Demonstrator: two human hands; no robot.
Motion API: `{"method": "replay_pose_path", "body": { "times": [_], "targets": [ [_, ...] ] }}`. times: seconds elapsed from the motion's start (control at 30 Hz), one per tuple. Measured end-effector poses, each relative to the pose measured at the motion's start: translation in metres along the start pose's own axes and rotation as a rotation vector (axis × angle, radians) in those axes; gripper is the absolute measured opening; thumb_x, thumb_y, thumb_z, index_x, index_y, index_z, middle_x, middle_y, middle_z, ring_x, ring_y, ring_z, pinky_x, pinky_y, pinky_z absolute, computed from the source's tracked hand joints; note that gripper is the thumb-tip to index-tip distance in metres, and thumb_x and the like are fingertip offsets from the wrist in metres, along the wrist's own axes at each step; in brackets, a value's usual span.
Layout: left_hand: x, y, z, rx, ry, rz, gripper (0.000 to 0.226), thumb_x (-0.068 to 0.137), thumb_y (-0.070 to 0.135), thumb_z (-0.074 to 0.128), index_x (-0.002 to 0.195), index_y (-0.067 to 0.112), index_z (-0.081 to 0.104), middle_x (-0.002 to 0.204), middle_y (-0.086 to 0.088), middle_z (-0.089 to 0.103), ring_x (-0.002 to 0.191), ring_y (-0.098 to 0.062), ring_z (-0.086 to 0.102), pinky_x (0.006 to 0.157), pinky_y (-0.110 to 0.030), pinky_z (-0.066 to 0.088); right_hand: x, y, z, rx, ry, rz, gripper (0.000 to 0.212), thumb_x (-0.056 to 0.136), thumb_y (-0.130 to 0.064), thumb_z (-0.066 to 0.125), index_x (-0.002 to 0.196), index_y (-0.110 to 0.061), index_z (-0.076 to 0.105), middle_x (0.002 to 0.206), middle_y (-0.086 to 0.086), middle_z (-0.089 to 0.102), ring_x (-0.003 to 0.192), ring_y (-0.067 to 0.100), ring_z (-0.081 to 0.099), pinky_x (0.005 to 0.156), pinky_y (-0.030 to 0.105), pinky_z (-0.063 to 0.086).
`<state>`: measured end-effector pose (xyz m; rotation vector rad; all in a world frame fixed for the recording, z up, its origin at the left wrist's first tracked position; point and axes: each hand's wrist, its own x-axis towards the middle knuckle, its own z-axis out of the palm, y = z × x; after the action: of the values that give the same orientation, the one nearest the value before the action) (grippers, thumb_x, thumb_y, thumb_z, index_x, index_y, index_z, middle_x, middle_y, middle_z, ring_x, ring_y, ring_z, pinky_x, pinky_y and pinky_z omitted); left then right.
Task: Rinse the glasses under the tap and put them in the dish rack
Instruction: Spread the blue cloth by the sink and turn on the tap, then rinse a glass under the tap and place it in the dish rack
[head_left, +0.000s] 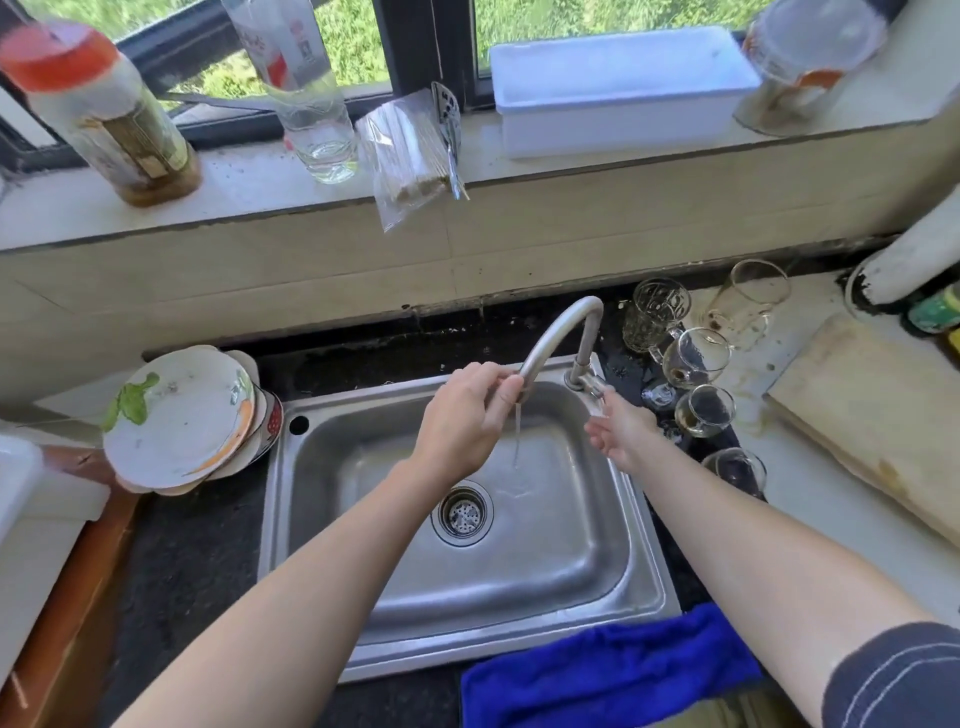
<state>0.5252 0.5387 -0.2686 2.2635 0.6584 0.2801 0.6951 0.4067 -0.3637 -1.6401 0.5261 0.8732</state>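
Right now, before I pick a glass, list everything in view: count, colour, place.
Stainless steel sink: one, silver, centre.
Curved metal tap: one, silver, behind sink, thin stream running.
Clear drinking glasses: at least five, some with brown dregs, counter right of sink.
Stacked dirty plates: one pile, white, left of sink.
Blue cloth: one, front right of sink.
Wooden chopping board: one, pale, far right.
White plastic tray: one, windowsill.
Bottles and jars: three, mostly clear, windowsill.
Clear plastic bag of sticks: one, windowsill.
Left hand: grips tap spout.
Right hand: at tap lever, grip unclear.
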Motion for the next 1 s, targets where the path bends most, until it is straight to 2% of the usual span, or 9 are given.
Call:
{"method": "replay_pose_path", "body": {
  "times": [0.1,0.17,0.27,0.47,0.53,0.6,0.7,0.77,1.0],
  "targets": [
    [-0.009,-0.01,-0.001,0.029,0.03,-0.081,0.025,0.098,0.038,0.041,0.099,0.025,0.063,0.088,0.008,0.058,0.088,-0.015,0.054,0.071,-0.033,0.04,-0.025,0.01,-0.012,-0.182,0.006,-0.141,0.021,0.095,-0.022,0.06,0.096,-0.001,0.061,0.074,0.01,0.062,0.063,0.019,0.058,0.051,0.029,0.038],
    [-0.015,-0.017,0.001,0.103,0.042,-0.133,0.022,0.097,0.033,0.043,0.099,0.019,0.06,0.089,0.004,0.059,0.089,-0.021,0.056,0.069,-0.032,0.038,-0.042,0.017,-0.021,-0.362,0.022,-0.291,0.02,0.092,-0.015,0.06,0.088,0.002,0.069,0.071,0.008,0.067,0.067,0.023,0.064,0.056,0.033,0.049],
    [-0.029,-0.024,0.01,0.201,-0.015,-0.18,0.021,0.095,0.027,0.046,0.105,0.015,0.06,0.102,-0.001,0.064,0.098,-0.024,0.058,0.076,-0.034,0.044,-0.081,0.025,-0.044,-0.693,0.1,-0.55,0.018,0.088,-0.02,0.06,0.077,-0.013,0.072,0.073,0.0,0.071,0.075,0.022,0.068,0.072,0.039,0.056],
    [-0.055,-0.012,0.053,0.254,-0.224,-0.147,0.023,0.092,0.025,0.046,0.107,0.016,0.061,0.108,-0.006,0.067,0.099,-0.029,0.059,0.074,-0.033,0.044,-0.135,0.037,-0.112,-0.922,0.361,-0.89,0.008,0.086,-0.03,0.065,0.086,-0.024,0.07,0.084,-0.007,0.07,0.078,0.019,0.062,0.062,0.029,0.044],
    [-0.064,-0.005,0.066,0.249,-0.278,-0.133,0.021,0.091,0.026,0.046,0.103,0.019,0.061,0.103,-0.006,0.068,0.095,-0.029,0.06,0.073,-0.034,0.045,-0.137,0.038,-0.141,-0.945,0.474,-0.884,0.011,0.085,-0.032,0.066,0.093,-0.025,0.069,0.094,-0.007,0.069,0.086,0.022,0.063,0.065,0.027,0.041],
    [-0.072,0.001,0.079,0.24,-0.315,-0.115,0.019,0.089,0.026,0.046,0.098,0.019,0.061,0.101,-0.007,0.068,0.093,-0.029,0.06,0.076,-0.036,0.048,-0.134,0.039,-0.17,-1.033,0.5,-0.791,0.032,0.082,-0.042,0.067,0.111,-0.027,0.065,0.113,-0.004,0.063,0.105,0.023,0.059,0.075,0.03,0.043],
    [-0.083,0.011,0.094,0.243,-0.367,-0.097,0.02,0.091,0.025,0.046,0.101,0.017,0.062,0.1,-0.006,0.069,0.095,-0.027,0.06,0.078,-0.037,0.049,-0.125,0.045,-0.201,-1.223,0.36,-0.603,0.083,0.072,-0.058,0.071,0.142,-0.026,0.041,0.14,0.0,0.044,0.129,0.022,0.041,0.096,0.036,0.041],
    [-0.092,0.016,0.103,0.249,-0.387,-0.1,0.023,0.092,0.025,0.046,0.106,0.015,0.062,0.101,-0.006,0.069,0.095,-0.027,0.06,0.075,-0.035,0.048,-0.117,0.054,-0.213,-1.28,0.23,-0.538,0.104,0.065,-0.06,0.076,0.149,-0.025,0.027,0.149,0.0,0.035,0.135,0.023,0.036,0.101,0.04,0.039],
    [-0.128,0.022,0.128,0.258,-0.37,-0.247,0.023,0.091,0.026,0.049,0.107,0.017,0.062,0.102,-0.005,0.069,0.095,-0.027,0.062,0.078,-0.034,0.049,-0.093,0.058,-0.221,-1.294,0.191,-0.553,0.096,0.063,-0.055,0.071,0.146,-0.025,0.033,0.141,0.002,0.047,0.121,0.024,0.052,0.091,0.037,0.047]
  ]
}}
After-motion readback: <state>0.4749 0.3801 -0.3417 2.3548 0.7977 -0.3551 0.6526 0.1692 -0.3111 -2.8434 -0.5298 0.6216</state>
